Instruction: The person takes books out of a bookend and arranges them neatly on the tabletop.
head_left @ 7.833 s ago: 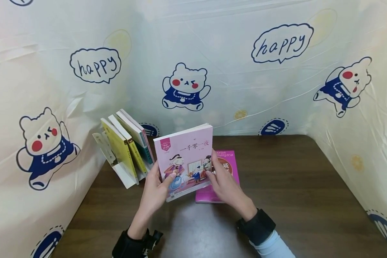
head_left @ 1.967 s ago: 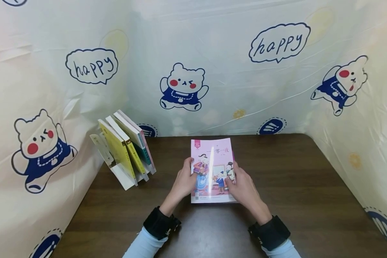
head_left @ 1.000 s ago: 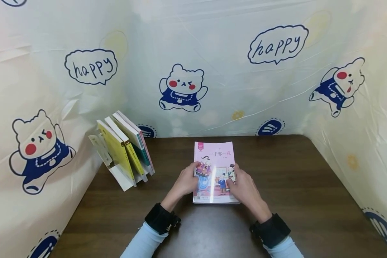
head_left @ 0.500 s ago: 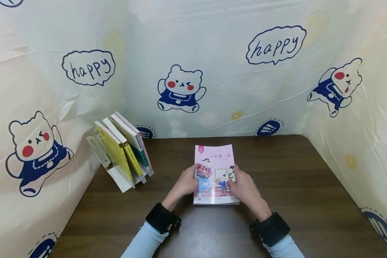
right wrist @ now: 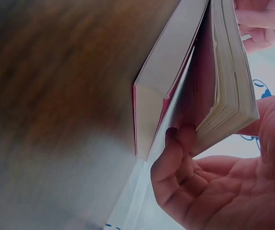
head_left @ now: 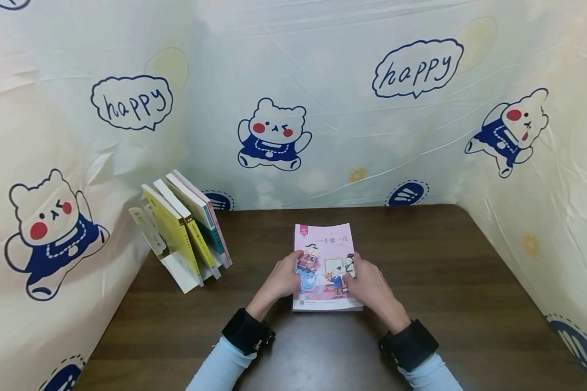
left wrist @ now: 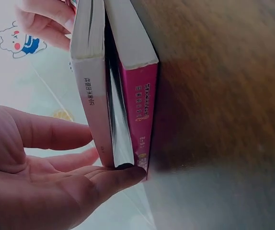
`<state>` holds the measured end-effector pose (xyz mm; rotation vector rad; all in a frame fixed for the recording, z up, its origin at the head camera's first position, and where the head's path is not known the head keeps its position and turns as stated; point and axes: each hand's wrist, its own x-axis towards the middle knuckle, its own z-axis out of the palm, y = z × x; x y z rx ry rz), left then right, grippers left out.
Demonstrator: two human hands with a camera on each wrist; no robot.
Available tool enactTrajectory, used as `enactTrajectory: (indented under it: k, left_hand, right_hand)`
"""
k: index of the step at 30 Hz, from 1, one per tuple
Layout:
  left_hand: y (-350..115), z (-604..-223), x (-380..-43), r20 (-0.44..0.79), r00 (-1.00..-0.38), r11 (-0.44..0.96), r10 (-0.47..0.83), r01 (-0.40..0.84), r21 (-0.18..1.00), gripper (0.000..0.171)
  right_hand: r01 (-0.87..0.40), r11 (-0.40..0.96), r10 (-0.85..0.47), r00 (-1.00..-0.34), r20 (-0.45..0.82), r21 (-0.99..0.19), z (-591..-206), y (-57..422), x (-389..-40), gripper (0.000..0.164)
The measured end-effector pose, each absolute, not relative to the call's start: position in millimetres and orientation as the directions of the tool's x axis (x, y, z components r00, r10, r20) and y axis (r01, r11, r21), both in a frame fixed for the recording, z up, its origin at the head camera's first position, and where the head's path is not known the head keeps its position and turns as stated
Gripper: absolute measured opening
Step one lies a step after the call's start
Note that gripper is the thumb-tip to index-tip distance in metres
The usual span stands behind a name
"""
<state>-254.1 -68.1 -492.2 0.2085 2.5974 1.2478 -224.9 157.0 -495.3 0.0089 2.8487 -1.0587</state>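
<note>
A pink paperback book [head_left: 323, 271] with cartoon figures on its cover lies over a thicker magenta book [left wrist: 137, 100], almost hiding it in the head view. Both wrist views show a wedge-shaped gap between the two books. My left hand [head_left: 283, 276] grips the pink book at its spine side, one fingertip reaching the magenta spine. On the opposite side, my right hand [head_left: 370, 279] holds the pink book's page edge, thumb on the cover and fingers [right wrist: 176, 153] curled beneath it. The magenta book rests on the brown table [head_left: 450, 304].
Left of the hands, several books [head_left: 176, 222] lean in a row in a white book holder [head_left: 181, 271]. A pale curtain [head_left: 342, 65] printed with bears encloses the table at the back and both sides.
Earlier the pink book was held up and tilted left of the magenta book; it has since come down over it. Over the last second, book and hands have barely moved.
</note>
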Motion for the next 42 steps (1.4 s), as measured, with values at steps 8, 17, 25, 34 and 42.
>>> enactTrajectory:
  k: [8,17,25,34,42]
  left_hand:
    - [-67.2,-491.3,-253.6,-0.192,-0.956,0.655,0.223,0.001,0.756,0.074]
    - [-66.8,-492.1,-254.0,-0.211,-0.949,0.677,0.235,0.004,0.736,0.074]
    - [-67.6,-492.8,-254.9,-0.221,-0.942,0.687,0.253,0.014,0.726,0.074]
    - [-67.7,-496.5,-256.2,-0.229,-0.939,0.687,0.257,0.011,0.727,0.076]
    - [-67.1,-496.9,-256.8,-0.230,-0.938,0.696,0.258,0.015,0.717,0.075]
  right_hand:
    - [0.017,0.771,-0.047,-0.995,-0.083,-0.637,-495.4,157.6,-226.8,0.076]
    - [0.024,0.776,-0.051,-0.994,-0.101,-0.630,-494.4,156.7,-227.6,0.076]
    - [0.025,0.783,-0.061,-0.991,-0.117,-0.622,-492.7,156.7,-228.5,0.077]
    - [0.029,0.784,-0.060,-0.991,-0.121,-0.620,-495.2,156.9,-227.8,0.076]
    - [0.028,0.796,-0.066,-0.989,-0.132,-0.604,-494.7,157.5,-227.9,0.076]
